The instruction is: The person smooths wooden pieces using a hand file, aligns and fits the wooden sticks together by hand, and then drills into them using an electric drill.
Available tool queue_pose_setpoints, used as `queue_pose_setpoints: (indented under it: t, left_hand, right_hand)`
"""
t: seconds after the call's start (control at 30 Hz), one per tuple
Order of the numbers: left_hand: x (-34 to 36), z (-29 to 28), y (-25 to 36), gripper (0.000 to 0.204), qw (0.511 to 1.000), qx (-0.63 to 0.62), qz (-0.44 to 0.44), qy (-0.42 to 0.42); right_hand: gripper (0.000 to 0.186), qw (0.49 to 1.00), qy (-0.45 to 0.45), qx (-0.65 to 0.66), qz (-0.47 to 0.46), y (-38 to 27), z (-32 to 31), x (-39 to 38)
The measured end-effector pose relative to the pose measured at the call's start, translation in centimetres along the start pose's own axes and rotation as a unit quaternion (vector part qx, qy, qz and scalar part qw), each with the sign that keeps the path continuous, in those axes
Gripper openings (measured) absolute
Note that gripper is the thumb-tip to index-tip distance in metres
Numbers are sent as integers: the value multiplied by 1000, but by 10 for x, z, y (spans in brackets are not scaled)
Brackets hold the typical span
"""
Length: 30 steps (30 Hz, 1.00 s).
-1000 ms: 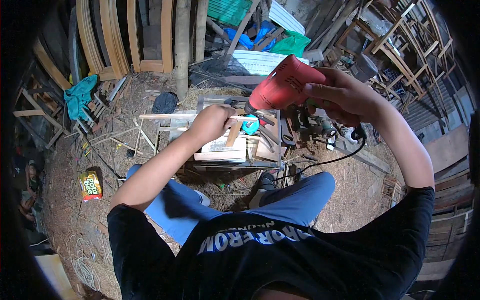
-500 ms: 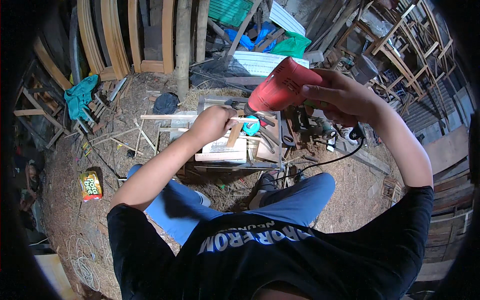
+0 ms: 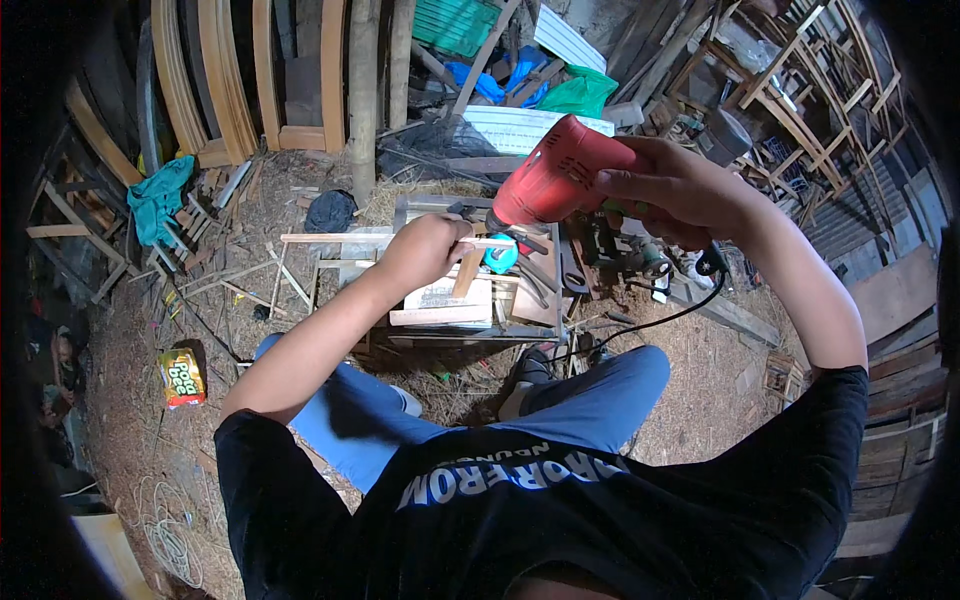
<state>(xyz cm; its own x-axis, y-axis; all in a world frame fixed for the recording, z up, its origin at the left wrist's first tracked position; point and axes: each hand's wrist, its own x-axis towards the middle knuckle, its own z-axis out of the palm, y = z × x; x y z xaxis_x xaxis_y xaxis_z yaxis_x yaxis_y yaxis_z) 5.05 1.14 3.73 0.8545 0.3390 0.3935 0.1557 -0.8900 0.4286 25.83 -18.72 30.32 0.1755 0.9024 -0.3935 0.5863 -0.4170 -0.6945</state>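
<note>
Red hard-shell drill (image 3: 560, 175) is nose-down over the low work table (image 3: 525, 332); I rate it heavy, rigid, best held at the handle end, where R hand (image 3: 675, 195) grasps it. L hand (image 3: 425, 250) clasps the wood strip (image 3: 340, 238), prob. light, stiff, may split; hold approx. near the drill tip. Tip contact: can't tell. Containers: grey bucket (image 3: 728, 136), snack bag (image 3: 182, 378); contents not visible to me
</note>
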Motion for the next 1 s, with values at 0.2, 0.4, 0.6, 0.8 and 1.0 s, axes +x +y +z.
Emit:
queue_pose_setpoints:
  t: [0.2,0.4,0.6,0.8,1.0]
  left_hand:
    - [1,3,-2,15,1000,-11,4,4]
    - [0,4,-5,17,1000,-9,7,6]
    - [1,-2,0,20,1000,-7,9,-12]
    - [2,0,-2,24,1000,4,-4,-19]
    - [-1,0,-2,25,1000,-4,6,1]
  right_hand:
    - [52,1000,19,-16,10,-3,0,0]
    - [44,998,-19,-52,17,-20,-2,4]
    - [36,996,-30,-76,25,-20,-5,17]
    - [29,994,-22,-103,16,-19,-6,28]
    - [27,991,-25,-111,73,-33,-9,30]
